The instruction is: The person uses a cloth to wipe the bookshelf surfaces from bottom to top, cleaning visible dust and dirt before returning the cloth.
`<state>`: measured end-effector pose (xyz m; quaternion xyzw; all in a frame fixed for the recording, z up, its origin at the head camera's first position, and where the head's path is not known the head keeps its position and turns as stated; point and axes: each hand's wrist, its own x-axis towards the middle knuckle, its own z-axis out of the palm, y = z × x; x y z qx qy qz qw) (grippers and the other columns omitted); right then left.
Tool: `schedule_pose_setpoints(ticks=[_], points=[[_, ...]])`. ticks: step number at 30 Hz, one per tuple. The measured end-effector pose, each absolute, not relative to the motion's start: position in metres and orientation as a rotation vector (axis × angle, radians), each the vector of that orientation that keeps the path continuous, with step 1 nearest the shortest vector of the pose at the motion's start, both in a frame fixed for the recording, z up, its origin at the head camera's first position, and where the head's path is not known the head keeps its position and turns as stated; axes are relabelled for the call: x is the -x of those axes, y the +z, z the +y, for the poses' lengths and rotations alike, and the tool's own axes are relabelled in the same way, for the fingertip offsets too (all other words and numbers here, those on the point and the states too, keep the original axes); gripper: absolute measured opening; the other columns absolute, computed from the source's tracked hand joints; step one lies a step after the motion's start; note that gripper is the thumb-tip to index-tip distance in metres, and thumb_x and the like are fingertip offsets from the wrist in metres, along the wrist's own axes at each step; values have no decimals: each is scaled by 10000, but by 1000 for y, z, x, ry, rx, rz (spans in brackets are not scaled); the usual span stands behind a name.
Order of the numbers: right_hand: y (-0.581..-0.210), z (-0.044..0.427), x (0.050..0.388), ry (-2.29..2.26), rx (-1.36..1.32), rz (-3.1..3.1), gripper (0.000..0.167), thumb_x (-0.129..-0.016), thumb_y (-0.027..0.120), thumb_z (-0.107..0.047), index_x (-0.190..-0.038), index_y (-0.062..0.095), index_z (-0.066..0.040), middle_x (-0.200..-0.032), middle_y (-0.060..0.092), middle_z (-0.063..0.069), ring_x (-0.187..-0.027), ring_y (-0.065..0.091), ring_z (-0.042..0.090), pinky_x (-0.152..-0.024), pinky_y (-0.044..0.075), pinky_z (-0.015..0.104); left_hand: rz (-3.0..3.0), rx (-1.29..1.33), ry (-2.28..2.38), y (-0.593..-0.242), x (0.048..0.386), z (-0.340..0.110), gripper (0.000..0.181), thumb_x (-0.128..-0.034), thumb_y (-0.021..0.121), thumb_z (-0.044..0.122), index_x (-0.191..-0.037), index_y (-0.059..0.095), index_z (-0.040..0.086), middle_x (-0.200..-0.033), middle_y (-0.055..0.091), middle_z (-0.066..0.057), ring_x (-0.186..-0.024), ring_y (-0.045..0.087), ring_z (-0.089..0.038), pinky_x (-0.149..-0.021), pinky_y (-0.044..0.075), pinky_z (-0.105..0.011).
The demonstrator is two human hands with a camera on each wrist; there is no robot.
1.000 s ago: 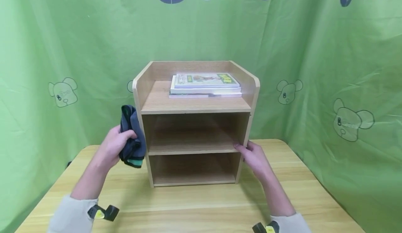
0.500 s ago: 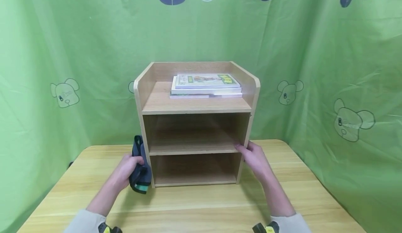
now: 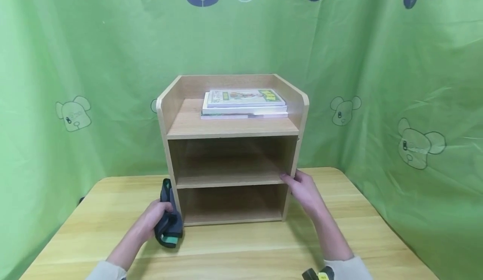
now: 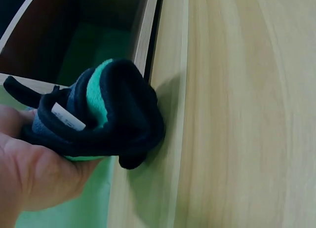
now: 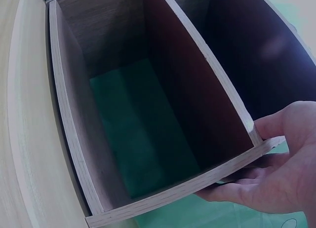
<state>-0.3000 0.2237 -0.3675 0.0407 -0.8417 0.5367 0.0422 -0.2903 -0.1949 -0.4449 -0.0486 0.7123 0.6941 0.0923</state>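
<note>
My left hand (image 3: pixel 152 218) grips a folded dark blue cloth (image 3: pixel 170 221) with black edging and a green patch, held against the lower left side of a wooden shelf unit (image 3: pixel 232 134). In the left wrist view a small white label shows on the cloth (image 4: pixel 131 109), and its lower end hangs close to the tabletop. At the unit's right side panel, my right hand (image 3: pixel 305 191) pinches the panel's edge, thumb at the middle shelf board. From the right wrist view, the fingers (image 5: pixel 232 191) lie on the panel's outer face.
Several stacked books (image 3: pixel 245 104) lie on the unit's top level. The unit stands on a light wooden table (image 3: pixel 241 246). A green curtain (image 3: pixel 113 83) with printed figures surrounds the table's back and sides.
My left hand and the cloth have moved down along the unit's left side, from mid-height to near the tabletop. The right hand keeps its place on the right panel.
</note>
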Motion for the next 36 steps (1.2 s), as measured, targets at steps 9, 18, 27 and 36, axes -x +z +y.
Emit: schedule_pose_setpoints(ticks=[9,18,27,36], points=[[-368,223,298,1626,-145,-2581,612,-1034,536,-396,-1474,456,22,-1458,516,276,-1312,516,440,-1084,417,616,2099,-32,1894,-432,283,-211,368,-899,457,54,-1221,377,-105,-1037,565,-148,-900,617,-211,-800,570,-340],[-368,222,300,1643,-132,-2576,617,-1034,534,-404,-1489,441,3,-1498,486,259,-1358,483,447,-1112,386,623,2161,-121,2014,-361,267,-211,434,-936,480,49,-1318,349,-110,-993,620,-75,-864,676,-154,-797,589,-309],[-366,224,301,1635,-157,-2581,621,-1032,539,-402,-1491,438,4,-1512,472,256,-1376,466,452,-1113,388,620,2209,-316,2228,-264,257,-209,349,-981,512,20,-1313,414,-22,-1050,616,-40,-921,691,-139,-849,593,-303],[-366,224,300,1641,-165,-2591,628,-1031,546,-385,-1493,426,23,-1512,460,278,-1380,456,468,-1116,379,627,2105,-368,2567,-217,248,-199,301,-951,663,45,-1227,548,75,-1167,572,-48,-991,636,-151,-842,576,-253]])
